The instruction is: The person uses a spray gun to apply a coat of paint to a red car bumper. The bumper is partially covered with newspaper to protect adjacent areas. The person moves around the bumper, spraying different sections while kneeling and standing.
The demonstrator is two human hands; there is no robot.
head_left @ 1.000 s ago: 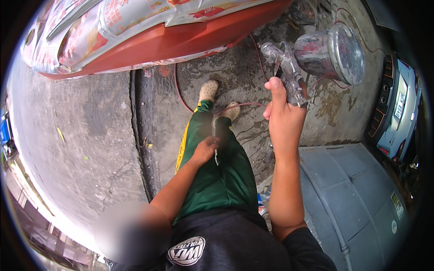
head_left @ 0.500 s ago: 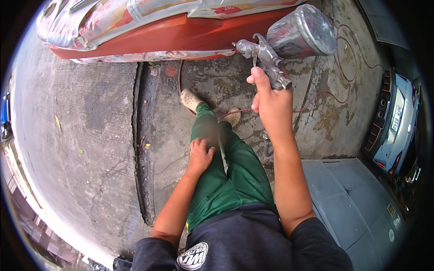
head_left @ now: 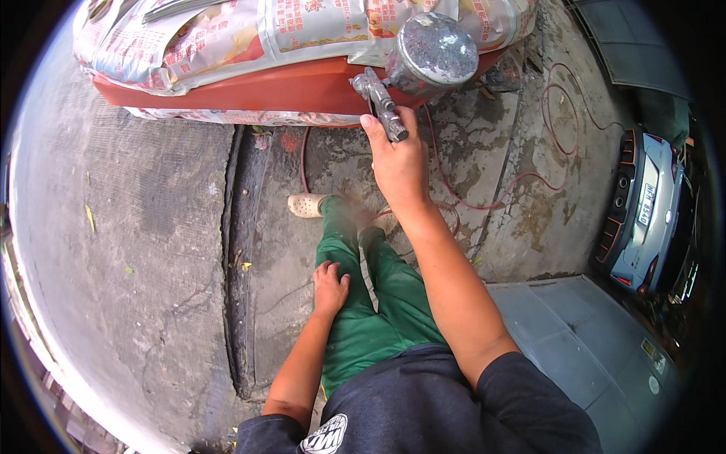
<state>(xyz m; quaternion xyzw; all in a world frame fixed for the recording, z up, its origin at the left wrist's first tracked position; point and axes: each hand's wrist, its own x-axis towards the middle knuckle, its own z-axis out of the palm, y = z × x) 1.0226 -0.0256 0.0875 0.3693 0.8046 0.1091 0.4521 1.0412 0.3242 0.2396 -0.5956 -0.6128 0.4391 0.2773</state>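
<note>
The right hand [head_left: 401,163] is clamped on the spray gun [head_left: 381,104], whose long axis slants far-left toward the red panel [head_left: 295,89]; the left hand [head_left: 330,290], fingers apart, rests on the left thigh [head_left: 358,306].

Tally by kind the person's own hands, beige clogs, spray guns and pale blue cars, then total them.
Hands: 2 (left hand, right hand)
Beige clogs: 2
Spray gun: 1
Pale blue car: 1
Total: 6

Right arm [head_left: 454,291] outstretched, right hand [head_left: 399,163] gripping, left hand [head_left: 330,290] resting on left thigh [head_left: 354,327]
</note>
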